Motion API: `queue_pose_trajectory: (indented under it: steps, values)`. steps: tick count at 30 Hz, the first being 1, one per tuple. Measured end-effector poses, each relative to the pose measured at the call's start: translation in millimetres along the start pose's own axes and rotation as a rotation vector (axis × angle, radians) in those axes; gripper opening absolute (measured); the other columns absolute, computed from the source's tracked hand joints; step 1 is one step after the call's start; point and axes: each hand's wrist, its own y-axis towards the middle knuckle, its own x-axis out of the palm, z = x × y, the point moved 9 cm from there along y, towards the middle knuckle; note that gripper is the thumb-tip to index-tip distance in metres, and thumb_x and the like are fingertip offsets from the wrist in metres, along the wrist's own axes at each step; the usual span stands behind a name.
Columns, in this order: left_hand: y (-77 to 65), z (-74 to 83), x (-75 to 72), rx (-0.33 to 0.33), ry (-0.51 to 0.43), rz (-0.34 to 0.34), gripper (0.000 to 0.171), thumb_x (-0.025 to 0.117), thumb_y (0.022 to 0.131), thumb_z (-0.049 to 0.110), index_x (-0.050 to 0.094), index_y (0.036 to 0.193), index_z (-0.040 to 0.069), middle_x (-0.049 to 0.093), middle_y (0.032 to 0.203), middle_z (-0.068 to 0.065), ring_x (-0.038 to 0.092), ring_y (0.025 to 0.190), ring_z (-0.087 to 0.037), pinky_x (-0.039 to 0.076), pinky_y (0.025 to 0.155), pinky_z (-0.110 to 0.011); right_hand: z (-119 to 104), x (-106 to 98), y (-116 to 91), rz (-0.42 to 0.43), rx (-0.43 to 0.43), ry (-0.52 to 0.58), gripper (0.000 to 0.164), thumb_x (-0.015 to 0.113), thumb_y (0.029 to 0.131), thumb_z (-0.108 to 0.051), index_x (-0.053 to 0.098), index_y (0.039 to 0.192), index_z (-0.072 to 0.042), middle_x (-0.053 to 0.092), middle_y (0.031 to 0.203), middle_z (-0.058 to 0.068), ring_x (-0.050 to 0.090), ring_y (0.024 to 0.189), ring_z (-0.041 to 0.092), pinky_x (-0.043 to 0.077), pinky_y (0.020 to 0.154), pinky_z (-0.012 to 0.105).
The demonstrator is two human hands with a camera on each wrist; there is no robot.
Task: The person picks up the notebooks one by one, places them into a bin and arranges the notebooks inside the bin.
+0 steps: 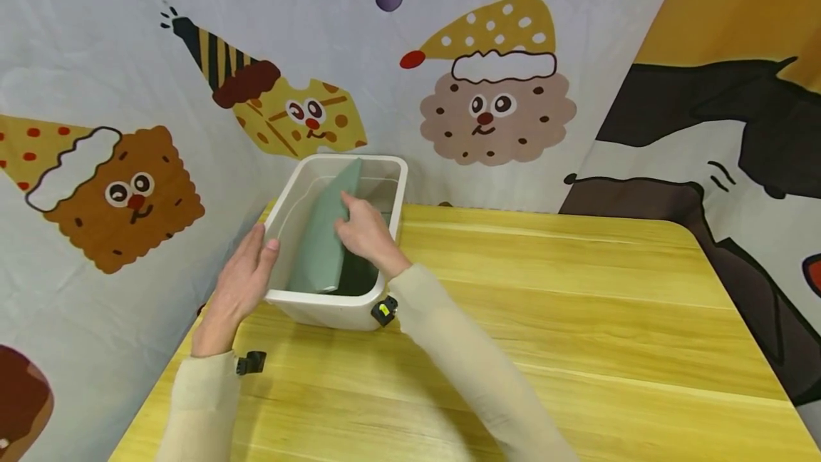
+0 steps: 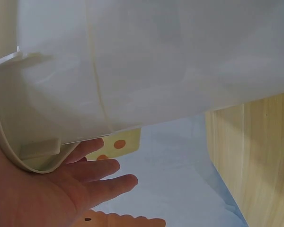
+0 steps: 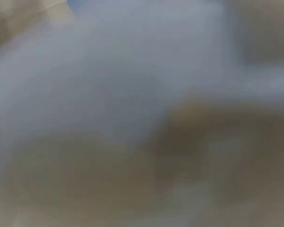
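Observation:
A white plastic bin (image 1: 346,311) stands on the table, its opening facing up. Inside it, a flat pale-green panel (image 1: 323,241) leans at a steep tilt, one end reaching up near the far rim. My right hand (image 1: 368,234) reaches over the bin's right rim and holds the panel's right edge, with index finger and thumb over its face; its other fingers are hidden. Against the left rim rests my left hand (image 1: 244,276), thumb near the top. In the left wrist view its fingers (image 2: 109,189) extend straight along the outside wall. The right wrist view is blurred.
The yellow wood-grain table (image 1: 577,326) extends to the right of the bin. Behind and to the left hangs a cloth (image 1: 385,105) printed with cartoon food, close to the bin's far end. Dark wrist mounts (image 1: 251,363) sit at both cuffs.

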Motion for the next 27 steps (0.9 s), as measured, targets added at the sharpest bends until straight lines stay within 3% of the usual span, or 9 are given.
queue_pose_trajectory:
  steps: [2,4,6,8,11,15,22,27]
  values:
    - [1.1,1.3,2.2,0.002,-0.001,-0.007,0.076,0.020,0.112,0.053,0.009,0.165,0.000,0.008,0.170,-0.026,0.012,0.153,-0.053,0.013,0.118,-0.072,1.2,4.0,0.6,-0.034,-0.011,-0.124,0.057,0.055,0.100,-0.008,0.045,0.155,0.001,0.052,0.153,0.019,0.059,0.126,0.027,0.051,0.101,0.038]
    - [2.1,2.5,4.3,0.006,-0.004,-0.010,0.076,0.021,0.112,0.054,0.009,0.165,0.000,0.008,0.170,-0.025,0.011,0.153,-0.052,0.012,0.119,-0.071,3.3,6.9,-1.4,-0.054,-0.018,-0.240,0.057,0.055,0.101,-0.008,0.043,0.155,0.004,0.043,0.157,0.028,0.065,0.119,0.034,0.055,0.095,0.041]
    - [3.4,4.4,6.9,0.015,-0.010,-0.015,0.077,0.021,0.112,0.054,0.008,0.165,0.000,0.007,0.170,-0.025,0.011,0.154,-0.052,0.012,0.119,-0.070,4.1,7.2,-4.5,-0.043,-0.037,-0.367,0.058,0.055,0.102,-0.011,0.040,0.155,0.005,0.032,0.160,0.035,0.062,0.124,0.041,0.056,0.096,0.043]
    - [4.8,6.5,9.0,0.024,-0.016,-0.017,0.077,0.022,0.112,0.054,0.008,0.165,0.000,0.007,0.171,-0.024,0.011,0.154,-0.051,0.012,0.120,-0.069,3.3,3.7,-8.7,-0.008,-0.055,-0.444,0.061,0.056,0.103,-0.015,0.037,0.158,0.003,0.019,0.164,0.036,0.054,0.132,0.048,0.053,0.102,0.049]
    - [7.2,9.5,10.4,0.039,-0.017,-0.010,0.078,0.024,0.112,0.054,0.010,0.164,-0.001,0.008,0.170,-0.024,0.011,0.154,-0.051,0.013,0.120,-0.069,-2.2,-8.0,-15.4,0.072,-0.105,-0.516,0.058,0.056,0.104,-0.021,0.041,0.158,-0.004,0.022,0.166,0.029,0.036,0.147,0.048,0.042,0.112,0.058]
    - [8.7,9.2,8.9,0.036,-0.008,0.002,0.078,0.026,0.112,0.054,0.010,0.164,-0.002,0.009,0.170,-0.026,0.013,0.153,-0.052,0.015,0.119,-0.070,-0.6,-25.1,-24.0,0.104,-0.140,-0.494,0.056,0.053,0.107,-0.030,0.044,0.159,-0.011,0.027,0.167,0.022,0.031,0.150,0.047,0.036,0.114,0.063]
    - [7.1,5.6,0.8,0.033,0.036,0.036,0.078,0.027,0.111,0.053,0.012,0.164,-0.002,0.012,0.169,-0.028,0.012,0.152,-0.055,0.016,0.114,-0.076,25.9,-49.9,-46.1,0.114,-0.184,-0.349,0.065,0.047,0.109,-0.046,0.035,0.162,-0.011,0.021,0.170,0.019,0.022,0.153,0.047,0.024,0.123,0.057]
    - [-2.9,12.4,-9.7,0.094,0.135,0.186,0.076,0.034,0.111,0.052,0.025,0.162,-0.003,0.025,0.165,-0.030,0.020,0.150,-0.056,0.015,0.114,-0.077,48.8,-64.5,-68.9,0.154,-0.192,-0.322,0.070,0.043,0.108,-0.053,0.032,0.164,-0.011,0.017,0.171,0.017,0.019,0.155,0.042,0.017,0.125,0.056]
